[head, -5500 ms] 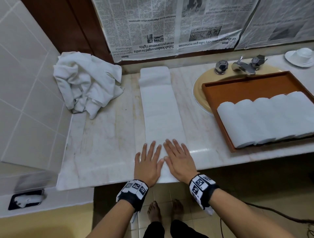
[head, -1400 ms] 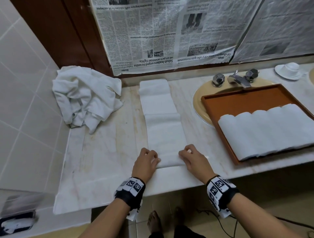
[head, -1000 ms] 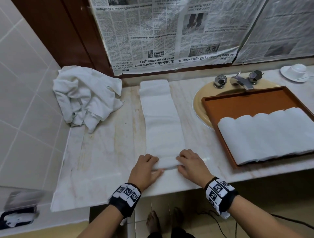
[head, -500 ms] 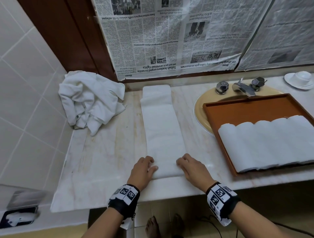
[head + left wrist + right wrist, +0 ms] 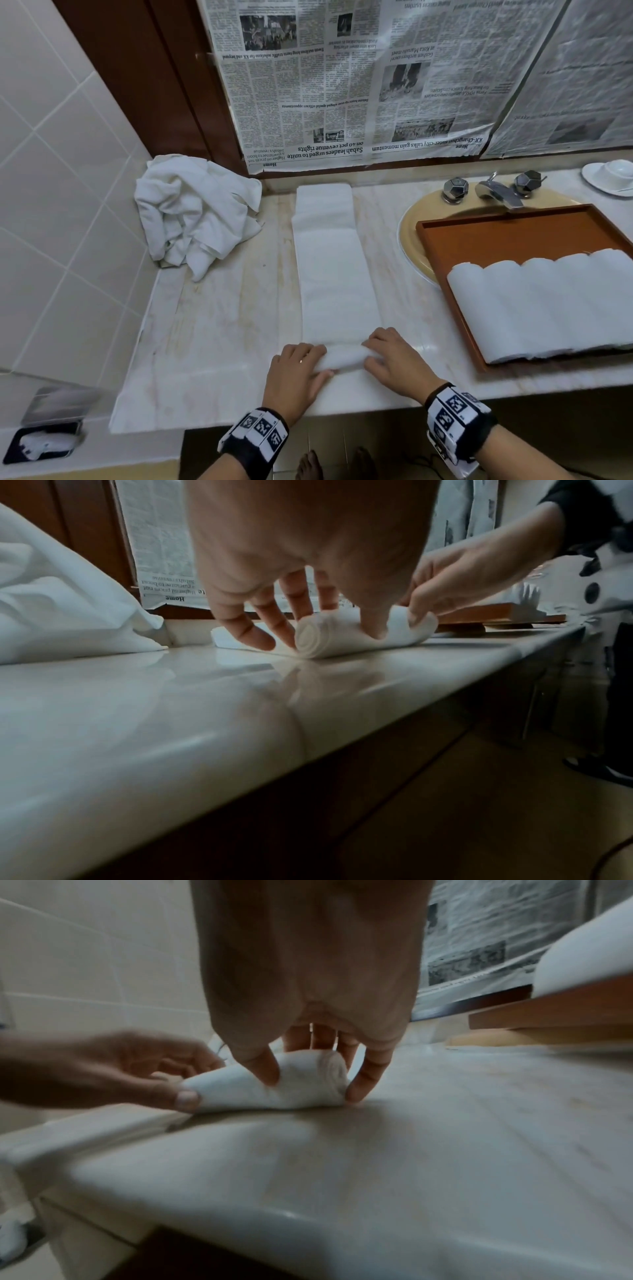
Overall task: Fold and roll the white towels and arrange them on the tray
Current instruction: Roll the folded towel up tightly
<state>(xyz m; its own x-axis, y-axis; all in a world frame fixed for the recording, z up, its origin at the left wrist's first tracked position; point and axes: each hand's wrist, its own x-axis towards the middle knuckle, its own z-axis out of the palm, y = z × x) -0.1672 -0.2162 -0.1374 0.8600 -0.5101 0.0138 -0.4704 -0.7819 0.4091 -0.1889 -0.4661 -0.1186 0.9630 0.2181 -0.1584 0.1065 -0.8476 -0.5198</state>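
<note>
my left hand [image 5: 297,373] and right hand [image 5: 394,359] each have a grip clamped on one end of the folded towel [image 5: 337,274], at its near end on the marble bench [image 5: 212,342]. fingers curl over the top and thumbs tuck in on my side; from the left wrist the spiral end of the roll [image 5: 310,635] shows plainly, several turns deep. half a second ago the near edge had only just begun to turn over under my knuckles; now it is a plump little roll [image 5: 342,356], sitting a bit farther up the strip, and the flat part left ahead of it is shorter. beyond my hands the unrolled strip runs straight away to the back of the bench. to the right, the brown tray [image 5: 513,236] lies over the sink [image 5: 411,226] with five rolled towels [image 5: 548,305] side by side, as before. far left, the crumpled heap of towels [image 5: 195,219] sits in the corner, unchanged. newspaper [image 5: 342,85] covers the wall behind.
</note>
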